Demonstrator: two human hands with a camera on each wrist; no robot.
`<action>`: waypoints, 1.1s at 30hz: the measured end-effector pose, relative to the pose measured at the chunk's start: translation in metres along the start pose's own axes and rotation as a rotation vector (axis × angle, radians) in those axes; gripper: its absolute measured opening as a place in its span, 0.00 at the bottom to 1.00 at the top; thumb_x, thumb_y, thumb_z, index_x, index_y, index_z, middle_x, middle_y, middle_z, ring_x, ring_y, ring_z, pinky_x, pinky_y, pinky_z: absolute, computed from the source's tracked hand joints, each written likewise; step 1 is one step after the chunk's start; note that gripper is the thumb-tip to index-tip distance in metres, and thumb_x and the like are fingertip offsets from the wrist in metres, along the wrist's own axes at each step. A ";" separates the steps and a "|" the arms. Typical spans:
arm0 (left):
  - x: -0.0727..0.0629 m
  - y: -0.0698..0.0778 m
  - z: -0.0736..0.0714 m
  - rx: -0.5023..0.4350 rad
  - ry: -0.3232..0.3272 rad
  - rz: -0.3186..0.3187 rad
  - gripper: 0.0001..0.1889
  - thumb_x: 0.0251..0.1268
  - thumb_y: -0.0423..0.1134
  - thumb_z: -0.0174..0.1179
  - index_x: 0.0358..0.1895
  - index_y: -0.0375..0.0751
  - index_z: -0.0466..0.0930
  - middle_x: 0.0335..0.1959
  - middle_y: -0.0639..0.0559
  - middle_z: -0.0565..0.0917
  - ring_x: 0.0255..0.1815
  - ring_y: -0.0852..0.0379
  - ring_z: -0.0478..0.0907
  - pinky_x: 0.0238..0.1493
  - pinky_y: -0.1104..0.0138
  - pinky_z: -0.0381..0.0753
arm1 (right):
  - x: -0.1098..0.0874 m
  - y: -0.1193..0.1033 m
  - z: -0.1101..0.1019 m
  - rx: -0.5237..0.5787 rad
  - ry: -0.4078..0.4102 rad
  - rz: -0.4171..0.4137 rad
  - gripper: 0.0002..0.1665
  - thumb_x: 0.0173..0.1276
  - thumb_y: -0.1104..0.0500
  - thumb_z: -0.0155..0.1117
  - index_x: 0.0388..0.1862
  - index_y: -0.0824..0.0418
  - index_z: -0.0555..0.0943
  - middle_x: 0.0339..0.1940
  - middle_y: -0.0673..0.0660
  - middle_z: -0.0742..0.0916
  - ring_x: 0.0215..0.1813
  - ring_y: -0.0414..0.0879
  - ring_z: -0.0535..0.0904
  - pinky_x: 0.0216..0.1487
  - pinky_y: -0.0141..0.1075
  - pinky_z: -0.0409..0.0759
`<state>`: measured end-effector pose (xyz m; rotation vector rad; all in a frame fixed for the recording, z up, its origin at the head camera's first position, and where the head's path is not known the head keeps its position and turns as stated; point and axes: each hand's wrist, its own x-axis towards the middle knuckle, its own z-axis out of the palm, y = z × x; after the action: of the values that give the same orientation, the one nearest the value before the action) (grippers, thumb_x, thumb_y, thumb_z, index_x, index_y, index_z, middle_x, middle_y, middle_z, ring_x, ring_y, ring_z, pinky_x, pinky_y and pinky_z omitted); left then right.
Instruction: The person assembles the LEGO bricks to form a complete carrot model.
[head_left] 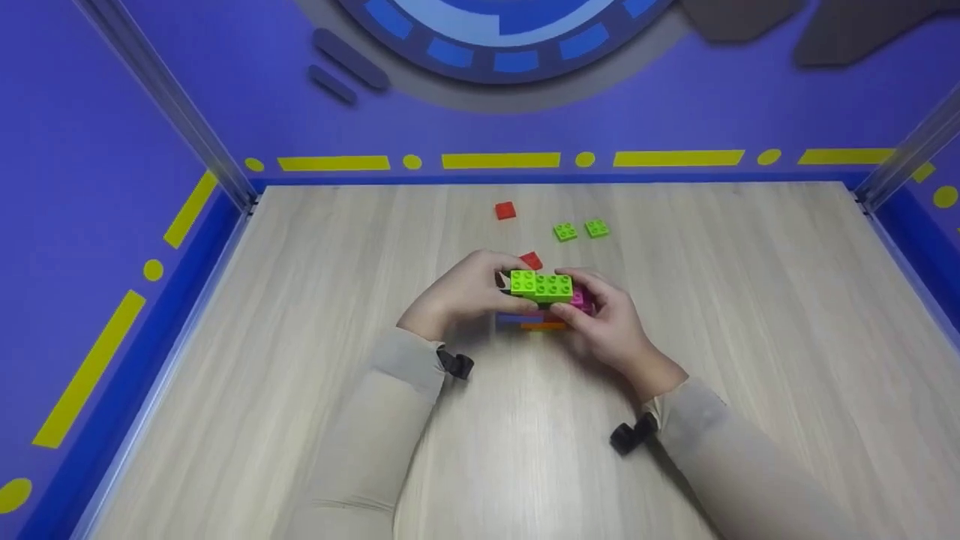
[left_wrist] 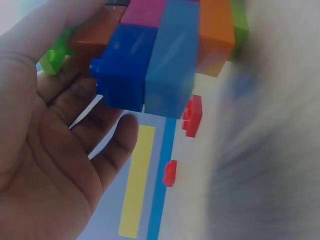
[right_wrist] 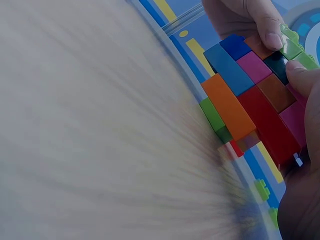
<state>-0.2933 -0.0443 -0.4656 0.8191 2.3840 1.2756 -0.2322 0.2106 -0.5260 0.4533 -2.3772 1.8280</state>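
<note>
With my left hand point(head_left: 480, 289) and my right hand point(head_left: 611, 319) I pinch the multicoloured brick build point(head_left: 553, 289) near either end, holding it over the pale wooden table point(head_left: 315, 315), nearer me than the loose bricks point(head_left: 565, 232) and the blue wall point(head_left: 420, 131) marked with yellow bars point(head_left: 501, 160) and dots point(head_left: 412, 161).

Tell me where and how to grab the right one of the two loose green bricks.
Pinch the right green brick by its front and back walls, probably best from above. It lies flat on the table, studs up, and the left green brick sits close beside it, leaving less finger room there. The right hand is nearest, but holds the block build.
</note>
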 end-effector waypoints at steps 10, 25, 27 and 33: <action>0.004 -0.012 0.013 -0.143 0.022 0.026 0.15 0.64 0.40 0.85 0.46 0.48 0.87 0.43 0.57 0.85 0.47 0.57 0.78 0.56 0.63 0.79 | 0.005 0.004 -0.007 0.065 -0.027 -0.041 0.29 0.76 0.71 0.74 0.74 0.69 0.83 0.71 0.68 0.86 0.65 0.39 0.84 0.69 0.25 0.83; 0.007 -0.010 0.013 -0.123 -0.039 -0.020 0.17 0.66 0.40 0.83 0.49 0.48 0.84 0.50 0.54 0.85 0.52 0.56 0.79 0.60 0.65 0.81 | 0.079 0.025 -0.081 -0.196 0.257 0.188 0.25 0.87 0.57 0.64 0.76 0.65 0.83 0.65 0.62 0.87 0.62 0.45 0.80 0.65 0.32 0.78; 0.007 -0.010 0.013 -0.125 -0.037 -0.020 0.17 0.66 0.41 0.83 0.49 0.48 0.84 0.49 0.54 0.85 0.52 0.56 0.78 0.60 0.64 0.80 | 0.092 0.026 -0.088 -0.340 0.158 0.229 0.27 0.87 0.57 0.62 0.79 0.64 0.81 0.69 0.65 0.86 0.63 0.50 0.79 0.67 0.40 0.77; 0.005 -0.010 0.011 -0.119 -0.021 -0.029 0.18 0.66 0.41 0.83 0.52 0.47 0.85 0.50 0.54 0.85 0.54 0.56 0.79 0.63 0.63 0.80 | 0.122 0.029 -0.094 -0.611 -0.132 0.263 0.31 0.86 0.60 0.62 0.84 0.65 0.76 0.82 0.70 0.76 0.78 0.68 0.75 0.83 0.64 0.73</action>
<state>-0.2943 -0.0383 -0.4798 0.7559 2.2711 1.3753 -0.3659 0.2863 -0.4948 0.2001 -3.0198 1.0599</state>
